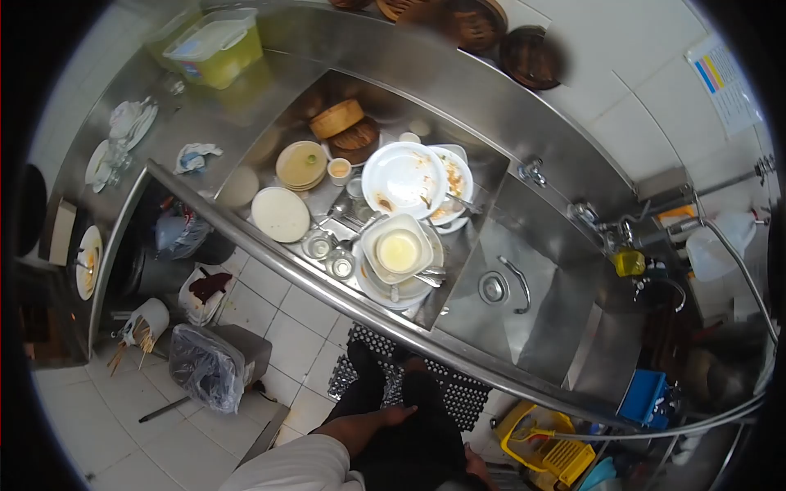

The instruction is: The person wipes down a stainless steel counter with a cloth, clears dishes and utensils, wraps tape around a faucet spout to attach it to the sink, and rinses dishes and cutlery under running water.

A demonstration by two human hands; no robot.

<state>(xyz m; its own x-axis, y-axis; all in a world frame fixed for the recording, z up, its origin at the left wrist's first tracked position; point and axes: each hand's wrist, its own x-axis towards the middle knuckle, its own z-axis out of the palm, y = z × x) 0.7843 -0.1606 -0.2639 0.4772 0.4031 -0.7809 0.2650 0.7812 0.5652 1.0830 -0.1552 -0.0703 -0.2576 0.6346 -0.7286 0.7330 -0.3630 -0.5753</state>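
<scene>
My left hand [399, 415] is low in front of my body, touching the black clothing [391, 450]; its fingers are too dark and small to read. My right hand [475, 463] hangs at the lower edge, partly cut off, its fingers hidden. Both are away from the dishes in the steel sink counter. Nearest are a square white bowl [419, 270] holding a smaller bowl of pale yellow liquid [399, 250]. Behind it lies a large white plate [397, 176] with food scraps. Glasses [340, 263], an oval plate [281, 214] and stacked yellowish plates [300, 166] stand to the left.
A steel rail [327, 288] runs along the counter front. Right of the dishes is a sink basin [524, 237] with a drain and taps [532, 172]. Bamboo steamers [337, 119] sit behind. A lined bin [205, 368] stands left on the floor; a yellow container [536, 434] is right.
</scene>
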